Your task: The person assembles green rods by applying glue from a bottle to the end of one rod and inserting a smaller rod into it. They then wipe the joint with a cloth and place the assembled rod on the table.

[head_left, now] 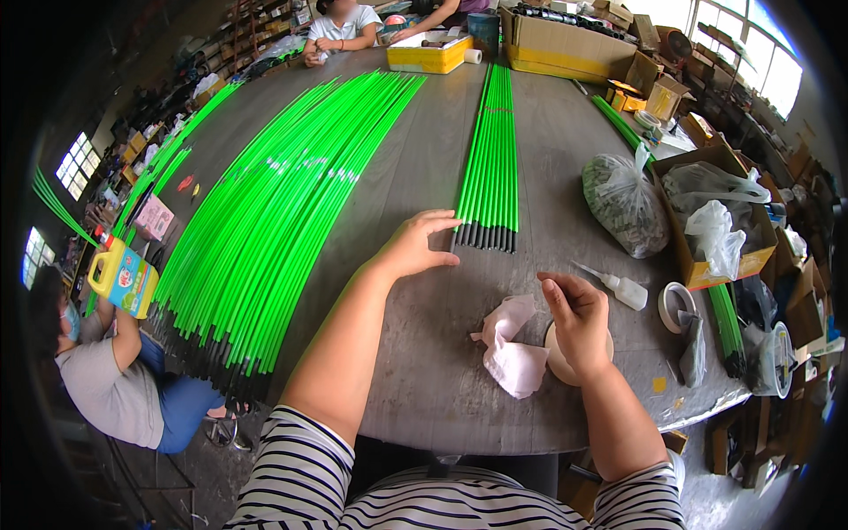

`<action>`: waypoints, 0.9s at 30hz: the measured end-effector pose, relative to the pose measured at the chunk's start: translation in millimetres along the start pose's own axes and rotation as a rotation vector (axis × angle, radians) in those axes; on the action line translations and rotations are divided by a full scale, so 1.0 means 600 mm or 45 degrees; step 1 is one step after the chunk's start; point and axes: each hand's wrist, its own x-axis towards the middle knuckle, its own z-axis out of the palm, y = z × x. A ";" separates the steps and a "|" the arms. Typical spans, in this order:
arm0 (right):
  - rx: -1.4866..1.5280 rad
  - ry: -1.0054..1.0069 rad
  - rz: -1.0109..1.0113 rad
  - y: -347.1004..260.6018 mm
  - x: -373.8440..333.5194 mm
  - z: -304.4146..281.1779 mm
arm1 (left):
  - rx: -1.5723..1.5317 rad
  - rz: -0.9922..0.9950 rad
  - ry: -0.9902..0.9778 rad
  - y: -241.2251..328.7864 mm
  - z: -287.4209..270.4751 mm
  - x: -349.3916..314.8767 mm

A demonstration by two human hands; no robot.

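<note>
A narrow row of green rods [490,168] with black tips lies lengthwise on the table. My left hand [413,247] is at the near left corner of that row, thumb and fingers apart, its fingertips beside the black ends. Over a round whitish object [560,355], partly hidden, my right hand [579,320] is closed in a pinch. Whatever its fingertips hold, if anything, is too small to make out. A crumpled pale pink cloth or tissue [514,353] lies left of the right hand. Beyond it rests a small white squeeze bottle [625,290] with a thin nozzle.
A broad fan of green rods [274,203] covers the table's left side. On the right are a knotted plastic bag [625,199] of small pieces, a tape roll [677,306] and a cardboard box [760,258]. A yellow bin [428,58] stands far off. Other people sit left and opposite.
</note>
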 end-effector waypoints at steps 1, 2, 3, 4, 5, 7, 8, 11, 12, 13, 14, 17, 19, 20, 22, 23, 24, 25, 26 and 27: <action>0.006 0.000 -0.007 0.001 0.000 0.000 | 0.024 0.004 0.039 0.002 0.004 0.000; 0.011 0.001 -0.014 0.002 0.000 -0.001 | 0.046 0.008 0.077 0.004 0.009 -0.001; 0.015 -0.004 -0.014 0.002 -0.001 0.000 | 0.074 0.009 0.118 0.005 0.012 -0.002; 0.019 -0.008 -0.015 0.001 -0.001 0.002 | 0.045 -0.025 0.156 -0.002 0.017 0.001; 0.023 -0.012 -0.014 0.000 -0.001 0.003 | 0.017 -0.058 0.192 -0.013 0.024 0.007; 0.033 -0.020 -0.025 0.001 -0.001 0.004 | 0.024 -0.062 0.296 -0.007 0.034 0.019; 0.038 -0.024 -0.031 0.002 -0.001 0.005 | 0.138 -0.065 0.338 -0.003 0.041 0.021; 0.018 -0.019 -0.059 0.006 -0.001 0.008 | 0.384 -0.099 0.448 0.007 0.060 0.028; -0.005 -0.017 -0.068 0.004 -0.001 0.008 | 0.391 -0.116 0.464 0.007 0.063 0.030; -0.027 -0.018 -0.077 0.002 0.000 0.008 | 0.399 -0.135 0.479 0.006 0.066 0.031; -0.048 -0.019 -0.086 0.001 0.000 0.008 | 0.408 -0.155 0.496 0.005 0.066 0.031; -0.021 -0.005 -0.091 0.004 0.000 0.009 | 0.398 -0.173 0.498 0.009 0.063 0.032; -0.059 -0.013 -0.078 0.004 0.000 0.007 | 0.360 -0.237 0.450 0.015 0.061 0.030; -0.078 -0.018 -0.072 0.004 0.000 0.007 | 0.342 -0.269 0.426 0.017 0.059 0.029; -0.061 -0.017 -0.050 0.006 0.000 0.005 | 0.302 -0.265 0.383 0.028 0.050 0.027; -0.053 -0.017 -0.038 0.008 0.000 0.004 | 0.281 -0.263 0.362 0.031 0.048 0.028; -0.054 -0.016 -0.051 0.007 0.000 0.006 | 0.243 -0.279 0.362 0.029 0.043 0.025; -0.056 -0.015 -0.064 0.006 0.000 0.007 | 0.205 -0.295 0.362 0.026 0.039 0.024; -0.057 -0.015 -0.076 0.006 0.001 0.008 | 0.167 -0.311 0.363 0.024 0.035 0.023; -0.063 -0.010 -0.062 0.006 0.000 0.007 | 0.103 -0.318 0.398 0.023 0.034 0.024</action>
